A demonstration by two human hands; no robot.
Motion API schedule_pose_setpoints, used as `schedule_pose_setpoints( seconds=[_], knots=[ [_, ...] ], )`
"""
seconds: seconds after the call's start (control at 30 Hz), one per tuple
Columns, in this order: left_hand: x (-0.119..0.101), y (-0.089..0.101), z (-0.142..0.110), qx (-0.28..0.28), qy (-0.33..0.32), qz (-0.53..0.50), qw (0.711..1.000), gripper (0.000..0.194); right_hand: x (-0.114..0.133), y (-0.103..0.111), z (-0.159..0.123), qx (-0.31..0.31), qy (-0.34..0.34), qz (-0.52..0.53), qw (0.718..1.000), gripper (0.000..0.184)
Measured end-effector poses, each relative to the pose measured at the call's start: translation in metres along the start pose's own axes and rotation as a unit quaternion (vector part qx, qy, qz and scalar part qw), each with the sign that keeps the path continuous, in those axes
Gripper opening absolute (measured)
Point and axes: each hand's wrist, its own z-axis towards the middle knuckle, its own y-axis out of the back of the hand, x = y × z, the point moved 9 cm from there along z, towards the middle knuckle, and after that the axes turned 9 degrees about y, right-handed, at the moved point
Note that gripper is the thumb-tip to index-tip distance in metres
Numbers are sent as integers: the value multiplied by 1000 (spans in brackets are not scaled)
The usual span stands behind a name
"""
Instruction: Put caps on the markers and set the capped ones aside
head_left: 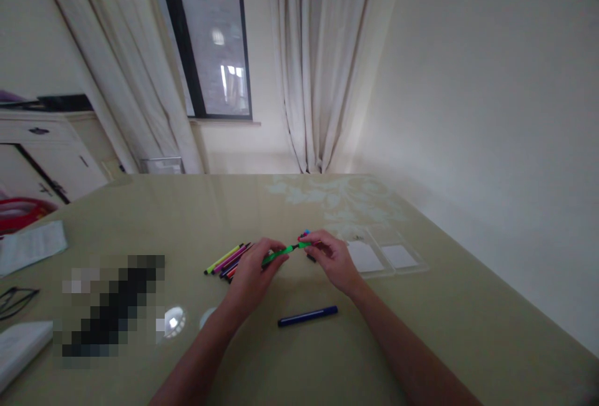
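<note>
My left hand (pixel 255 272) pinches the body of a green marker (pixel 281 252). The marker's dark tip end points right. In the fingertips of my right hand (pixel 332 259) is a green cap (pixel 304 244), close to that tip; I cannot tell whether they touch. Partly behind my left hand lies a bundle of coloured markers (pixel 228 260), yellow, purple and dark ones among them. A few small coloured pieces (pixel 306 232) show beside my right fingers, mostly hidden. Nearer to me, a dark blue marker (pixel 307 316) lies on the table between my forearms.
Right of my hand is a clear plastic case (pixel 387 262) with white cards inside. At the left are a blurred-out dark patch (pixel 115 306), folded glasses (pixel 16 300), a white object (pixel 23 347) and papers (pixel 35 246). A wall (pixel 491 144) borders the table's right side.
</note>
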Motion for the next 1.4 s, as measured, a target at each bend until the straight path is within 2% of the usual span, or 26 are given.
schedule_pose_setpoints(
  seconds=[0.17,0.4,0.6,0.73,0.8,0.9,0.97,1.07,1.17,1.27,1.33,1.4],
  knots=[
    [-2,-6,-2,8,-20,0,1000,7,8,-4,0,29,26,-2,999,17],
    [1,-10,-3,4,-22,-21,1000,12,3,0,1,53,3,-5,999,16],
    [7,-14,-5,4,-2,-42,999,16,-2,-2,0,71,-9,6,997,18],
    [10,-16,-5,12,26,-62,998,18,0,-3,0,62,-10,10,998,19],
    [9,-18,-5,32,44,-70,996,19,0,-3,1,52,-22,17,998,21],
    [6,-28,-7,100,65,-50,992,19,-6,1,1,29,-55,29,998,31],
    [4,-38,-11,154,63,-13,986,18,-12,10,1,-3,-62,-11,998,38],
    [2,-54,-20,208,41,32,977,14,-14,22,1,-21,-14,-176,984,37],
    [0,-66,-28,229,19,58,971,12,-16,10,0,43,39,-323,945,30],
    [0,-73,-33,259,17,47,965,12,-21,-4,-2,99,42,-397,912,30],
    [2,-72,-32,277,29,31,960,14,-23,-10,-3,118,34,-423,898,32],
    [9,-60,-23,254,49,41,965,14,-25,-13,-4,130,30,-431,892,32]
  ],
)
